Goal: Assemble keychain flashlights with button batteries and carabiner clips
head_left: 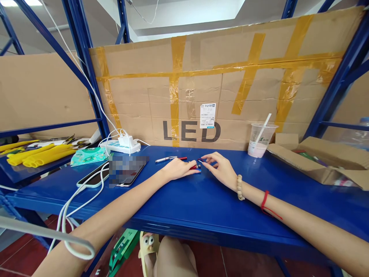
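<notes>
My left hand (181,168) rests low over the blue tabletop, thumb and fingers closed on a small red pen part (195,167) with a metallic end. Just to its right, my right hand (221,169) has its fingertips drawn together at a small dark piece (200,160), too small to name. The two hands are close but apart. Behind my left hand lie a silver pen (163,159) and a red pen (182,158), the latter partly covered by the hand.
Left of the hands are two phones (93,175) with white cables, a power strip (121,146), a green packet (89,156) and yellow bundles (47,154). On the right stand a plastic cup (261,140) with a straw and an open cardboard box (319,159). Taped cardboard (138,104) backs the table.
</notes>
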`<state>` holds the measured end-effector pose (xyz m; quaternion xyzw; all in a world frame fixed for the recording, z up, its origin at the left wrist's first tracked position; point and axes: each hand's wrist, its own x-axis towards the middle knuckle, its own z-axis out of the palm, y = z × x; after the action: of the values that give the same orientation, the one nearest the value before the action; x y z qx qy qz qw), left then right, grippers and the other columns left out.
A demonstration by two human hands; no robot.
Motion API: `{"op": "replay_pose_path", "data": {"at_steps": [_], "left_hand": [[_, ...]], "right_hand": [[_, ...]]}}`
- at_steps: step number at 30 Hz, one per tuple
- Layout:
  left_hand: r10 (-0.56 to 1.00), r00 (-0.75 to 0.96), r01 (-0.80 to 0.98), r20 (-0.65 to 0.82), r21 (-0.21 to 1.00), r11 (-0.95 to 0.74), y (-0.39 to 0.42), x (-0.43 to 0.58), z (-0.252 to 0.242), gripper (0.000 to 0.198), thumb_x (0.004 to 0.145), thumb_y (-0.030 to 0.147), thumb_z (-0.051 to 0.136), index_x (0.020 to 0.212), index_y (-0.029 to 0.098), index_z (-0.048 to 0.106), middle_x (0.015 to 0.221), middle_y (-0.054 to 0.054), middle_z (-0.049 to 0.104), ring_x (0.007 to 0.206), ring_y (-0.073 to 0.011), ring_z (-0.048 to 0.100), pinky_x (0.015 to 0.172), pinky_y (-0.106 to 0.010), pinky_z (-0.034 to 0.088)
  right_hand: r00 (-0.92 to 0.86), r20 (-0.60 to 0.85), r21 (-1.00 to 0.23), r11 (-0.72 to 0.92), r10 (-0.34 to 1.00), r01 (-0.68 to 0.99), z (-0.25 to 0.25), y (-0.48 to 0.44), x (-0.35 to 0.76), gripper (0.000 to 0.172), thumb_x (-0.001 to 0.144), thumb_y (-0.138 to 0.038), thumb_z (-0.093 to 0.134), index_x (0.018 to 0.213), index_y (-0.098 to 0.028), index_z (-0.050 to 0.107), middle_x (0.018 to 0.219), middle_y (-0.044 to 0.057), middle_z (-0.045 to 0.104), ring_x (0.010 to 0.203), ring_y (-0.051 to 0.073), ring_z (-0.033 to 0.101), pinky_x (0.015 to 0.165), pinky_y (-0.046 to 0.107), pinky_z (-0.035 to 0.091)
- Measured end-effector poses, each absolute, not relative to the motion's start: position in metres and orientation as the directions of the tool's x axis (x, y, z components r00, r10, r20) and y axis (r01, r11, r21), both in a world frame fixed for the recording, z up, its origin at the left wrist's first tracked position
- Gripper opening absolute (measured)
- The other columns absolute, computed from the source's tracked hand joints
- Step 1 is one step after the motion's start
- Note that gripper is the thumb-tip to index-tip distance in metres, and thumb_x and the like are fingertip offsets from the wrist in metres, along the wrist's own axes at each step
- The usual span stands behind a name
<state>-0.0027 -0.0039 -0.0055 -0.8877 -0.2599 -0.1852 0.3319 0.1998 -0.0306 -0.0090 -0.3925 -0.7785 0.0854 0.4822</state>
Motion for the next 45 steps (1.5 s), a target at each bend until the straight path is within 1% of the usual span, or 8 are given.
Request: {"op": "replay_pose_path", "data": {"at_steps": [6, 8, 10, 12, 17, 24, 32, 45], "left_hand": [[0.383, 0.790, 0.602, 0.479, -0.489, -0.631, -0.004, -0.004, -0.004, 0.049, 0.091, 0.052, 0.016, 0.089, 0.018, 0.051, 0.062, -0.002, 0.065, 0.051, -0.0152, 0.061, 0.044, -0.020, 0.033], [0.400, 0.785, 0.611, 0.473, -0.482, -0.628, -0.004, -0.005, -0.004, 0.047, 0.091, 0.051, 0.017, 0.089, 0.018, 0.050, 0.062, -0.002, 0.065, 0.051, -0.0155, 0.061, 0.044, -0.020, 0.034], [0.419, 0.776, 0.624, 0.472, -0.473, -0.622, -0.004, -0.005, -0.005, 0.046, 0.092, 0.050, 0.018, 0.089, 0.017, 0.050, 0.064, -0.003, 0.065, 0.051, -0.0155, 0.061, 0.045, -0.021, 0.034], [0.433, 0.774, 0.628, 0.462, -0.469, -0.621, -0.004, -0.005, -0.005, 0.045, 0.092, 0.049, 0.019, 0.089, 0.017, 0.050, 0.065, -0.003, 0.065, 0.050, -0.0156, 0.061, 0.045, -0.021, 0.034], [0.419, 0.783, 0.614, 0.460, -0.466, -0.637, -0.006, -0.005, -0.004, 0.043, 0.094, 0.043, 0.018, 0.089, 0.016, 0.051, 0.063, -0.004, 0.064, 0.051, -0.0159, 0.061, 0.044, -0.021, 0.033], [0.385, 0.786, 0.604, 0.484, -0.464, -0.648, -0.006, -0.007, -0.004, 0.042, 0.093, 0.043, 0.021, 0.087, 0.017, 0.053, 0.058, -0.002, 0.062, 0.047, -0.0154, 0.060, 0.040, -0.022, 0.026], [0.333, 0.799, 0.573, 0.500, -0.470, -0.671, -0.005, -0.007, -0.003, 0.041, 0.092, 0.041, 0.023, 0.083, 0.017, 0.055, 0.056, -0.002, 0.062, 0.045, -0.0138, 0.057, 0.040, -0.021, 0.026], [0.364, 0.795, 0.579, 0.486, -0.427, -0.694, -0.003, -0.008, -0.003, 0.043, 0.090, 0.042, 0.030, 0.075, 0.017, 0.061, 0.055, -0.003, 0.062, 0.046, -0.0144, 0.057, 0.042, -0.022, 0.025]], "right_hand": [[-0.234, 0.643, -0.442, 0.602, 0.730, 0.665, -0.011, -0.026, 0.204, 0.023, 0.085, -0.024, 0.044, 0.099, -0.021, 0.062, 0.095, 0.006, 0.061, 0.077, 0.016, 0.060, 0.062, 0.029, 0.052], [-0.351, 0.606, -0.370, 0.643, 0.714, 0.670, -0.015, -0.023, 0.205, 0.028, 0.086, -0.024, 0.041, 0.106, -0.022, 0.061, 0.104, 0.007, 0.061, 0.090, 0.019, 0.060, 0.076, 0.035, 0.051], [-0.478, 0.569, -0.269, 0.701, 0.669, 0.661, -0.020, -0.020, 0.206, 0.032, 0.087, -0.023, 0.040, 0.113, -0.025, 0.058, 0.115, 0.007, 0.060, 0.106, 0.022, 0.054, 0.091, 0.044, 0.044], [-0.557, 0.521, -0.198, 0.726, 0.647, 0.658, -0.023, -0.017, 0.206, 0.035, 0.088, -0.023, 0.038, 0.118, -0.027, 0.055, 0.124, 0.006, 0.055, 0.117, 0.023, 0.047, 0.098, 0.050, 0.036], [-0.602, 0.487, -0.134, 0.736, 0.632, 0.664, -0.024, -0.014, 0.209, 0.039, 0.090, -0.019, 0.032, 0.122, -0.029, 0.053, 0.130, 0.004, 0.051, 0.122, 0.022, 0.043, 0.099, 0.051, 0.034], [-0.621, 0.465, -0.115, 0.738, 0.632, 0.665, -0.025, -0.010, 0.212, 0.037, 0.089, -0.020, 0.035, 0.119, -0.025, 0.056, 0.125, 0.006, 0.055, 0.119, 0.023, 0.046, 0.099, 0.050, 0.035], [-0.608, 0.472, -0.145, 0.736, 0.639, 0.661, -0.031, -0.004, 0.215, 0.040, 0.087, -0.021, 0.037, 0.123, -0.027, 0.052, 0.128, 0.006, 0.052, 0.119, 0.023, 0.046, 0.098, 0.050, 0.036], [-0.605, 0.477, -0.187, 0.746, 0.637, 0.639, -0.024, -0.010, 0.212, 0.038, 0.084, -0.018, 0.041, 0.118, -0.024, 0.057, 0.114, 0.007, 0.060, 0.109, 0.024, 0.052, 0.096, 0.048, 0.038]]}}
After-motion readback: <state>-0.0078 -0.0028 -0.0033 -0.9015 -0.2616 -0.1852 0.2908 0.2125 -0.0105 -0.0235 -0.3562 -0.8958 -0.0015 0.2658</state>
